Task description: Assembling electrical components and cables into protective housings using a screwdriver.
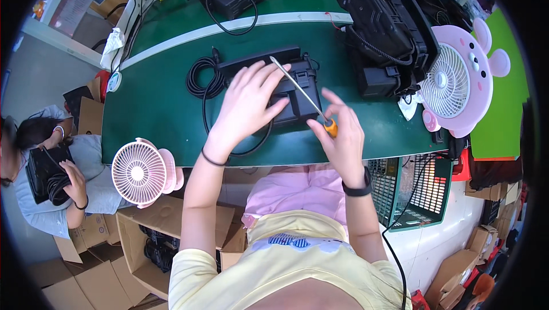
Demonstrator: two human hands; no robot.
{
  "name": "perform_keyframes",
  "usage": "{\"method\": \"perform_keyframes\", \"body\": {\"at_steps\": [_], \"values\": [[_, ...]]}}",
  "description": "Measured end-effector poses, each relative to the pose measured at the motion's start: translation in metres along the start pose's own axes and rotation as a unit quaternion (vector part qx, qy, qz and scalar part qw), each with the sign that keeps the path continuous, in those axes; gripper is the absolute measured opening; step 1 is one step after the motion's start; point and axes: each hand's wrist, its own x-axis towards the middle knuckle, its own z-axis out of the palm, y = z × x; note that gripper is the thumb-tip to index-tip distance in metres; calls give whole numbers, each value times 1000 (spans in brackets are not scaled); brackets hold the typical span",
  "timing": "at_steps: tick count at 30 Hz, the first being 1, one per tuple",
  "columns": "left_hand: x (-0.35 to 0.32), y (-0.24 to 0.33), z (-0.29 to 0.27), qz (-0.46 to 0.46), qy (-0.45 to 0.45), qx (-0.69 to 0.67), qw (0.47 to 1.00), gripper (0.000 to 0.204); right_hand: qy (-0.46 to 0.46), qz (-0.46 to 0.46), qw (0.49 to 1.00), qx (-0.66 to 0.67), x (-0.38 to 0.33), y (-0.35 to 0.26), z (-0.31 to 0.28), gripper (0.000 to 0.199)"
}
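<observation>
Reaching across the box (289, 106) with the screwdriver (299, 88)

We see the box on the green bench (160, 104), ahead and to the left of the right hand (347, 138), which is closed on the orange handle. From that grip the shaft slants away and leftward over the box, its tip near the left hand's index fingertip. The box's long axis runs roughly side to side, its left end a little farther off, so the shaft crosses it at a slant. The left hand (250, 95) is nearer: it lies over the box, fingers spread, gripping nothing that we can make out; the right is just beside the near right corner.

We cannot tell whether the tip touches the box or hangs above it. The left hand covers much of the box's left half, and the cable (193, 84), coiled to the left, passes behind that forearm, so we lose where it joins. The right hand's lower fingers are hard to make out
</observation>
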Motion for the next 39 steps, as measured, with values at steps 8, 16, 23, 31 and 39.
{"method": "perform_keyframes", "body": {"at_steps": [8, 16, 23, 31, 39], "values": [[19, -14, 11, -105, 38, 47, 993, 37, -75, 101, 992, 32, -51, -22, -35, 37], [2, -26, 19, -209, 118, -22, 971, 29, -89, -2, 991, -100, -45, -24, -9, 41], [-2, -25, 23, -195, 154, -32, 968, 25, -107, -15, 979, -172, -38, -34, -2, 47], [-1, -19, 19, -200, 171, -52, 963, 21, -108, -33, 987, -115, -41, -29, 1, 46], [-3, -7, 23, -207, 196, 21, 958, 21, -138, 19, 990, -5, -48, -31, -19, 43]]}}
